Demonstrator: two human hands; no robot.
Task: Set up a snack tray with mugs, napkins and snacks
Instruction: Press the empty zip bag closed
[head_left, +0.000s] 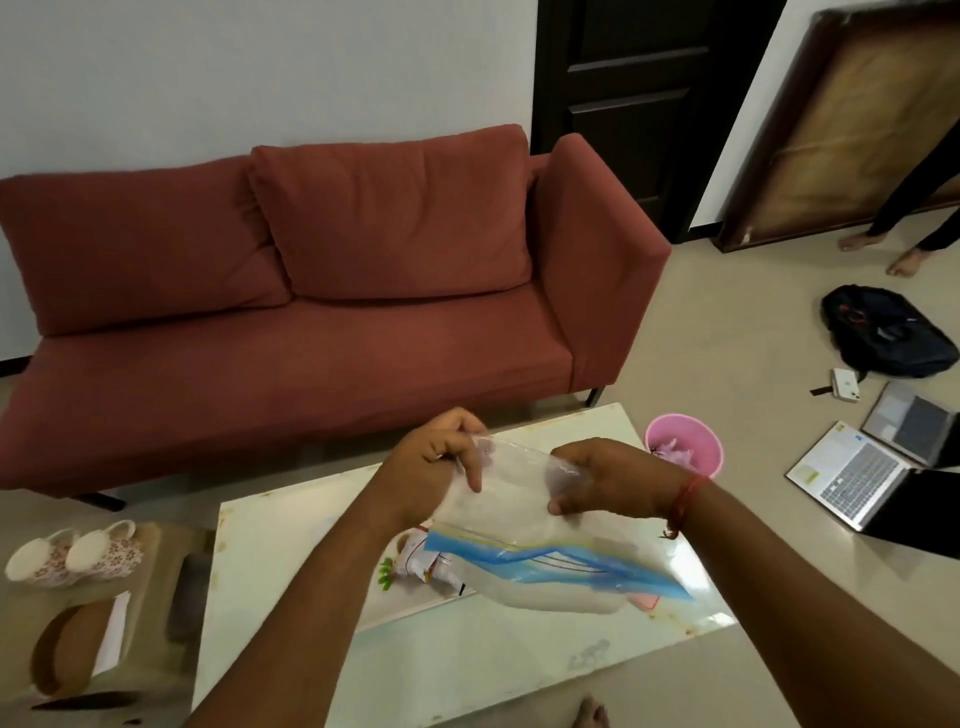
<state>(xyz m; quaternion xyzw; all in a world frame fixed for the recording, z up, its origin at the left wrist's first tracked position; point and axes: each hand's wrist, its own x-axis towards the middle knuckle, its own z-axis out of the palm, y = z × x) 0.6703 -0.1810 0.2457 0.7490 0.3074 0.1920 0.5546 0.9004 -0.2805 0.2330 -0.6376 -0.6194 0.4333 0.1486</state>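
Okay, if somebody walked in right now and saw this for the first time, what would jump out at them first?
Probably the two hands, left hand and right hand, holding up a clear zip bag with a blue seal strip over the pale table. Behind it, the big red sofa fills the middle. A pink bucket stands on the floor beyond the table's right corner, and two floral mugs sit at far left.

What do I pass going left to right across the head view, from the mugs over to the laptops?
Two floral mugs → left hand gripping the clear zip bag → right hand gripping its other side → pink bin on the floor → open laptops.
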